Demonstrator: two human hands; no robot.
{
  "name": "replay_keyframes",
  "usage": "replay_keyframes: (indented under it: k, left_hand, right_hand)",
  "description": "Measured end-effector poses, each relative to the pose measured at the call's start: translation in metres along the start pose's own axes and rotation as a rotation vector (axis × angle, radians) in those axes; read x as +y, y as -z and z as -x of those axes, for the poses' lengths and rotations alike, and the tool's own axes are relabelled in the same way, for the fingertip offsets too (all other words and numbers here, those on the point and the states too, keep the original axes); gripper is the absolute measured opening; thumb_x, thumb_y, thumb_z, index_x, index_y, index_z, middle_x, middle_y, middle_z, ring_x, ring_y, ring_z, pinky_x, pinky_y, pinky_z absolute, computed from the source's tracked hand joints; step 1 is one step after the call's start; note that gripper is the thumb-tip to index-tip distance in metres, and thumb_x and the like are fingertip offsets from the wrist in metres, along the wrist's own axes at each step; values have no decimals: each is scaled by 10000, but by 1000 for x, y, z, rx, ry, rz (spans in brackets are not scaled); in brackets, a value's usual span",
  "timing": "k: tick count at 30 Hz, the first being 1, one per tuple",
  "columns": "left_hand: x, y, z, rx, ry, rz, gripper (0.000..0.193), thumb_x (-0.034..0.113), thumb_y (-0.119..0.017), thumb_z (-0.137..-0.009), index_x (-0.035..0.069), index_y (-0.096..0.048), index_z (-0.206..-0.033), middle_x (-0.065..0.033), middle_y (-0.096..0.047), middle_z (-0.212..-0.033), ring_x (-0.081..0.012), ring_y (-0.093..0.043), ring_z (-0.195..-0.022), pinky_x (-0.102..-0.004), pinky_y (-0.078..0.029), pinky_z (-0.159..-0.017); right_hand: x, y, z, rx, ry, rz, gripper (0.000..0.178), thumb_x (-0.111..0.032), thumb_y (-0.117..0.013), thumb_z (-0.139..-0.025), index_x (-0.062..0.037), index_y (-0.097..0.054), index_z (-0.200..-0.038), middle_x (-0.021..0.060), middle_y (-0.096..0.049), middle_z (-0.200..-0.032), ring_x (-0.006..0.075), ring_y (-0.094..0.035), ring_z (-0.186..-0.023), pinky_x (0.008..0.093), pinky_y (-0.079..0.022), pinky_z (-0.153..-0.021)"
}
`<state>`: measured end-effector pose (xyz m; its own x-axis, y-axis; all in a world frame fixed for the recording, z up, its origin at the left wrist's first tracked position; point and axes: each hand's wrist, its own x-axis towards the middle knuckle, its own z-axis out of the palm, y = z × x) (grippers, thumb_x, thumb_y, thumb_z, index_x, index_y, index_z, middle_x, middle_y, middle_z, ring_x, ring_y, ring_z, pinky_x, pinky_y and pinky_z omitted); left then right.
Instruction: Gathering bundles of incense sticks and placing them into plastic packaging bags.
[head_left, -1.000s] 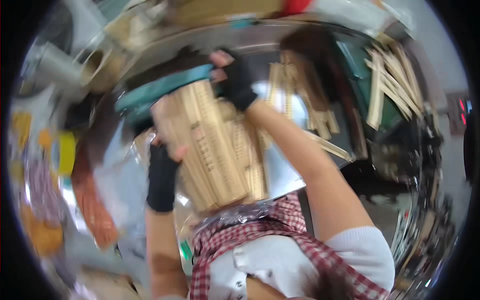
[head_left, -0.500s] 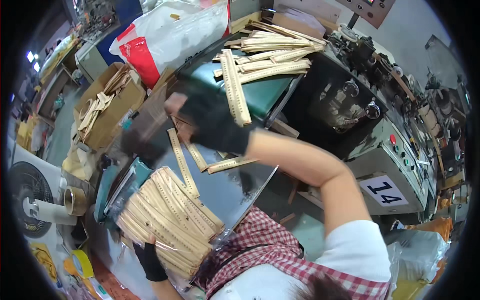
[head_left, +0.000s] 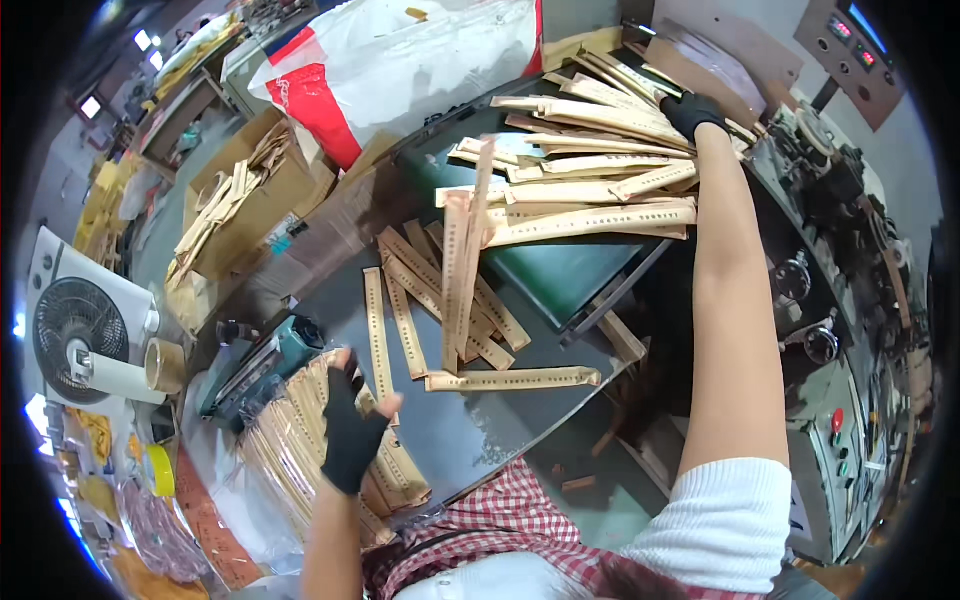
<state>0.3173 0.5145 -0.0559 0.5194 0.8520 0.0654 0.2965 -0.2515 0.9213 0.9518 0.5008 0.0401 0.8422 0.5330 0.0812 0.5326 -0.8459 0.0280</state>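
Slim packets in printed tan paper, like sleeved chopsticks, lie all about. My right hand, in a black fingerless glove, reaches to the far right and lies over the ends of a packet pile on the green surface. Its fingers are mostly hidden, so a grip does not show. My left hand, gloved alike, rests with thumb and fingers apart on a bundle of packets in clear plastic. Between the hands, loose packets lie on the grey tabletop. Two long packets overlap the green surface's edge, their upper ends blurred.
A cardboard box with more packets stands at the left, near a fan and a tape roll. Beside the bundle sits a teal device. A white and red sack lies behind; machinery lines the right.
My right hand has swung from above the grey tabletop to the far pile. My left hand has moved from the bundle's lower side onto its top. More loose packets show on the tabletop.
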Motion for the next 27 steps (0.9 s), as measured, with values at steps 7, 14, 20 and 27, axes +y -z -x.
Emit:
replay_keyframes:
  k: [7, 14, 20, 27]
  left_hand:
    - [13, -94, -77, -374, 132, 336, 984, 373, -789, -703, 27, -236, -1439, -130, -411, -1367, -240, -407, -1270, -343, -345, -1042]
    - [22, -116, -77, -197, 80, 1267, 848, 553, -651, -811, 51, -319, -1408, -124, -462, -1349, -290, -458, -1232, -438, -397, -1040]
    - [1, -22, -58, 18, 151, 1314, 674, 502, -555, -900, 69, -385, -1388, -139, -460, -1366, -304, -469, -1227, -440, -402, -1032]
    - [-69, 12, -45, 299, 320, 966, 348, 208, -605, -909, 6, -555, -1188, -104, -641, -1047, -211, -642, -862, -318, -545, -723]
  right_hand:
    - [-25, -14, 18, 50, -124, -143, 861, -693, -526, -759, -95, -456, -1374, 148, -468, -1398, 304, -491, -1250, 429, -415, -1001]
    - [-151, -3, 166, 210, 94, -208, 578, -562, -456, -834, -100, -682, -1099, 174, -621, -1183, 361, -571, -1110, 461, -435, -937]
    - [-229, -1, 327, 310, 414, -328, 367, -400, -535, -830, -94, -629, -1007, 127, -605, -1052, 324, -560, -1022, 520, -419, -843]
    - [-294, -158, 447, 128, 437, -912, 435, -393, -550, -829, -52, -601, -1093, 234, -604, -1075, 399, -571, -1001, 506, -436, -862]
